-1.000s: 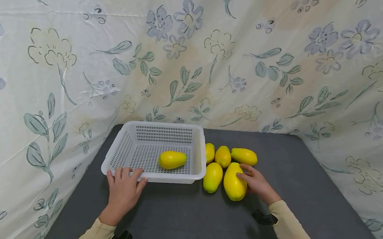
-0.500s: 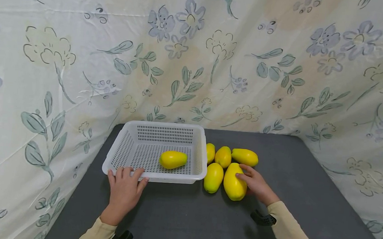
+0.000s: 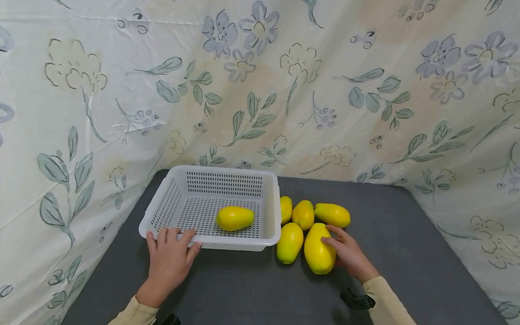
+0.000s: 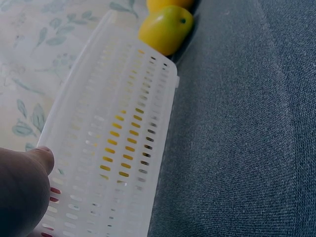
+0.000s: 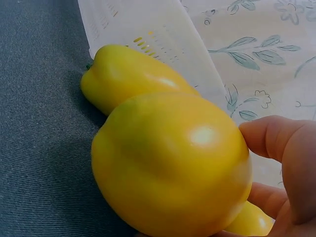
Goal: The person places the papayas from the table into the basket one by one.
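Hands apart: left hand [image 3: 169, 262] grips the white basket [image 3: 237, 241] at its seven o'clock | right hand [image 3: 350, 253] clasps the large yellow fruit [image 3: 319, 250], outside the basket toward four o'clock | apparently securing a hold | next likely calls for lifting clear of neighbouring fruit [image 3: 290, 244]

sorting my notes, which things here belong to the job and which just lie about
Job:
white basket, held by left hand
large fruit in right hand
fruit inside basket
four other fruits, probably

Just there:
dark table
flowered cloth
wrist bands
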### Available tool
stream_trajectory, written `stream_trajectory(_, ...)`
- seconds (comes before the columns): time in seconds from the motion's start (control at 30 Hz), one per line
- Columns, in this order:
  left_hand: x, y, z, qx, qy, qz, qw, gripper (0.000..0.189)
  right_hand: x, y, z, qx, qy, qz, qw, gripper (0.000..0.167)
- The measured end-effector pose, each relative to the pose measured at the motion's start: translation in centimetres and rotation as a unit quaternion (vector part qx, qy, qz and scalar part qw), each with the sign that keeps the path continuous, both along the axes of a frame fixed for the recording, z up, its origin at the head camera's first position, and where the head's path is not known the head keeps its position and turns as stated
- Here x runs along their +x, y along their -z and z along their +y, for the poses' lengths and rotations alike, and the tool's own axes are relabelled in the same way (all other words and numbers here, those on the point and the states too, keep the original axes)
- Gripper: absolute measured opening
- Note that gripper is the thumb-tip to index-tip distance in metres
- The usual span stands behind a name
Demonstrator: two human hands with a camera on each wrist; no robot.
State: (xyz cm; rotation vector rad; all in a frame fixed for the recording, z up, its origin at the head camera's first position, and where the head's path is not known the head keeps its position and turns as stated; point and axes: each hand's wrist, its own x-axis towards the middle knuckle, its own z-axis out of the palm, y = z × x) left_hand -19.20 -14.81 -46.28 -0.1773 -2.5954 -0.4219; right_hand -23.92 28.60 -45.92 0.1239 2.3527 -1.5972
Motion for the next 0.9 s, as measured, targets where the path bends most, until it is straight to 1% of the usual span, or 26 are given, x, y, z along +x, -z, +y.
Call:
stream_trajectory(0.13, 0.0, 0.0, 0.0, -0.001, 0.0, 0.0, 1.0, 0.033, 0.0, -0.2, 0.2, -0.005, 0.008, -0.001, 1.0, 0.073)
stream_trajectory(0.27, 0.0, -0.1, 0.1, 0.0, -0.001, -0.003, 1.0, 0.033, 0.0, -1.1, 0.6, -0.014, 0.022, -0.005, 0.9996, 0.073)
stream_trajectory(0.4, 0.0, -0.1, 0.0, 0.0, -0.001, 0.005, 1.0, 0.033, -0.5, -2.8, 1.3, -0.014, 0.031, 0.001, 0.9994, 0.074)
stream_trajectory(0.57, 0.0, 0.0, -0.1, -0.001, 0.002, 0.015, 0.9999, 0.032, -1.4, -5.3, 1.9, -0.01, 0.047, 0.017, 0.9987, 0.075)
stream_trajectory(0.77, 0.0, 0.0, -0.1, 0.003, 0.001, 0.013, 0.9999, 0.032, -2.3, -8.2, 2.2, -0.012, 0.062, 0.037, 0.9973, 0.076)
stream_trajectory(0.9, 0.0, -0.1, 0.0, 0.003, 0.001, 0.003, 1.0, 0.032, -2.7, -9.4, 2.2, -0.014, 0.066, 0.049, 0.9965, 0.075)
